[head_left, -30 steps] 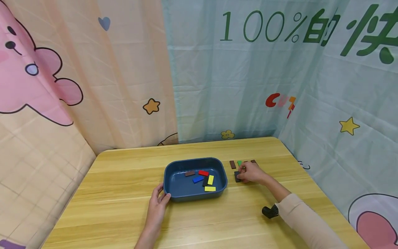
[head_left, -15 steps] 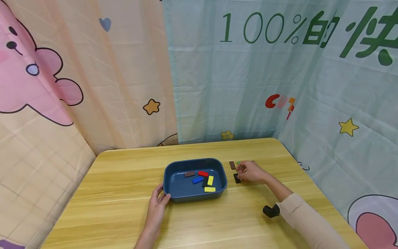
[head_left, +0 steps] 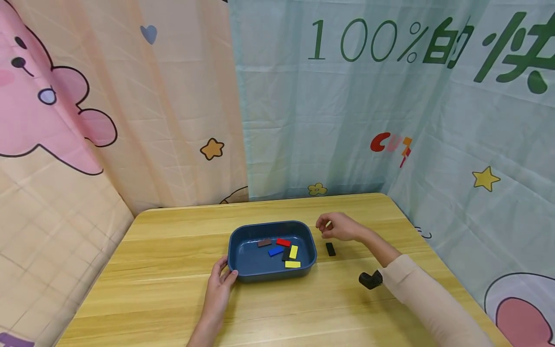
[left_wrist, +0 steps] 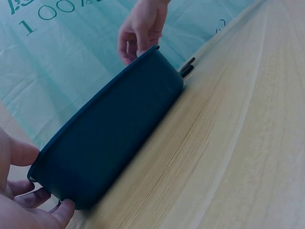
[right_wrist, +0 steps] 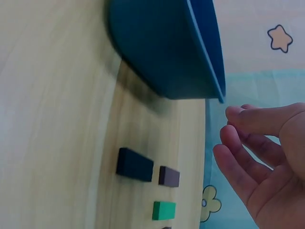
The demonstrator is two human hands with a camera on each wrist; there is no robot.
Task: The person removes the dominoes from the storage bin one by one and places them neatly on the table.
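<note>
Head view: gripping the navy bin (head_left: 273,276) by its near-left corner with the left hand (head_left: 219,286); hovering beside its right rim with the right hand (head_left: 341,227), loosely bent to a narrow gap. On the table (head_left: 151,270) nearby: black block (head_left: 330,249), brown block (right_wrist: 169,176), green block (right_wrist: 164,210); inside the bin: other coloured blocks (head_left: 284,242).

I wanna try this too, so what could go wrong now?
Maybe these things. The right hand is close to the rim of the blue tray, so it might bump it. The left hand holds one corner of the tray; a sudden tug could make it slide and jumble the small blocks inside. And the black block lies loose on the table, near the right hand, so it might get nudged.
</note>
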